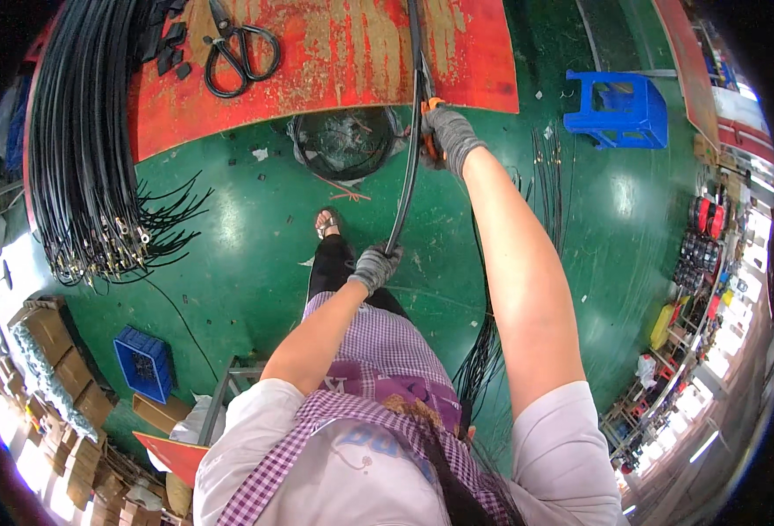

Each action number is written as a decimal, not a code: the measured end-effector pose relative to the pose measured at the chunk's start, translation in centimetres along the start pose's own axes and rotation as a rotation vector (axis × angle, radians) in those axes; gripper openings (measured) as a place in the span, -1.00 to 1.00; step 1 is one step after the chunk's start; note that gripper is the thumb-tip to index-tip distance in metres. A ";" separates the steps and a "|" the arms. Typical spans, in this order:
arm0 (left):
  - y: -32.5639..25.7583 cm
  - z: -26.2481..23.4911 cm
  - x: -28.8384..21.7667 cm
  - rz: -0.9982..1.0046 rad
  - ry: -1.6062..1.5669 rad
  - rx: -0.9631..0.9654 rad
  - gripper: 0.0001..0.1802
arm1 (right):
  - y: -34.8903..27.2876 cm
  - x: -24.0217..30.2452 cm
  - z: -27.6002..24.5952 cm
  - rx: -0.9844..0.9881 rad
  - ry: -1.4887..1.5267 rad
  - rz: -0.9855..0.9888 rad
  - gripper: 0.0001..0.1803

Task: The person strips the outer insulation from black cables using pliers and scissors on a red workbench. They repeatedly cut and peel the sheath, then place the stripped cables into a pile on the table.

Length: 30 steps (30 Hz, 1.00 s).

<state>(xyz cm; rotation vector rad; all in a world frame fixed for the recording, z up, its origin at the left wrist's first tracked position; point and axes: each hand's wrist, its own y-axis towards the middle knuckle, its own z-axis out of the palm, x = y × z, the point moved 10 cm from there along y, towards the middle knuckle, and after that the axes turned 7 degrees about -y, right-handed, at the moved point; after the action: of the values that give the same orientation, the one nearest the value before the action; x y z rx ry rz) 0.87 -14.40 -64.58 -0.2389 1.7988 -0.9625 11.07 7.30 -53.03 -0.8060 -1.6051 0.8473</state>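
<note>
My left hand (376, 267), in a grey knit glove, is closed around the lower part of a black cable bundle (407, 188). From there the cables run up and away, over the edge of the worn red table (334, 66). My right hand (453, 138), gloved the same way, is wrapped round orange-handled pliers (431, 105) beside the cables at the table edge. The pliers' jaws lie close against the cables; whether they bite on them I cannot tell. Black-handled scissors (243, 57) rest on the table, with small black pieces (172, 51) to their left.
A thick bunch of black cables (85, 149) with metal ends hangs off the table's left side. Under the front edge stands a lined bin (343, 145). A blue stool (617, 110) stands to the right, a blue crate (144, 362) at lower left. More cables (479, 359) hang beside me.
</note>
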 end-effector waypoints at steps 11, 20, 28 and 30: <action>-1.1 1.2 4.1 -0.162 0.229 0.060 -0.42 | 1.2 1.0 -1.5 -0.119 -0.231 -0.271 -0.74; -0.4 3.1 5.4 -0.159 0.059 0.087 -0.62 | 0.3 0.0 -0.2 -0.026 -0.042 -0.048 -0.90; 0.2 -2.2 -3.0 -0.075 -0.150 -0.036 -0.59 | 0.1 -0.4 0.1 0.001 0.096 -0.002 -0.85; 0.7 -2.1 -3.8 0.007 -0.076 -0.010 -0.59 | 0.1 0.0 0.1 -0.001 -0.017 -0.025 -0.84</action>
<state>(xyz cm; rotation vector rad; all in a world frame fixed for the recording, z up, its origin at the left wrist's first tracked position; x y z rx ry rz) 0.97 -10.77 -62.18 -0.2715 1.7345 -0.9279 10.99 7.33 -53.19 -0.7799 -1.6273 0.8379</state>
